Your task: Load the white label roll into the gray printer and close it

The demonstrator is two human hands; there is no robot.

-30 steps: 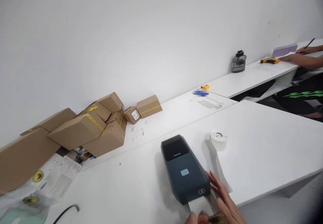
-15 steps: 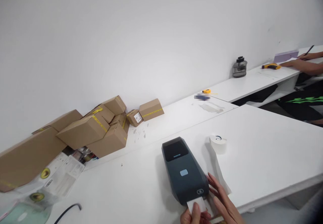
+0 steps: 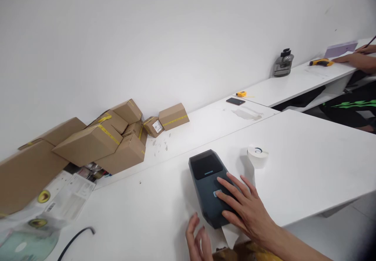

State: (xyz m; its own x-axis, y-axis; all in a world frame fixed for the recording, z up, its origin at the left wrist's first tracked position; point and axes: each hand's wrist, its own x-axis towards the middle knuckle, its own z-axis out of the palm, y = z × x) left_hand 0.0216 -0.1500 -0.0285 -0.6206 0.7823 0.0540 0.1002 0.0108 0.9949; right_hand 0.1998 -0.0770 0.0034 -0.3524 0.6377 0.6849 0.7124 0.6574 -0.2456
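Note:
A dark label printer (image 3: 210, 182) stands on the white table in front of me, with a light button on its top. My right hand (image 3: 246, 206) lies over the printer's top with fingers spread, one fingertip on the button. Just left of the printer's front end, my left hand (image 3: 198, 239) has its fingers loosely bent and apart, with nothing seen in them. A piece of white paper (image 3: 233, 235) shows at the printer's front, partly covered by my right hand. Beyond that hand stands a roll of white labels (image 3: 257, 160), its loose strip mostly hidden.
Cardboard boxes (image 3: 88, 143) are piled along the wall at left, near clear plastic packages (image 3: 70, 194) and a black cable (image 3: 75, 239). Farther back are a phone (image 3: 235, 101), a yellow tape measure (image 3: 241, 94) and a dark bottle (image 3: 283, 63). Another person's arm (image 3: 357, 60) rests at far right.
My right hand has moved from the printer's side onto its top and button. My left hand has let go of the white paper and shifted left.

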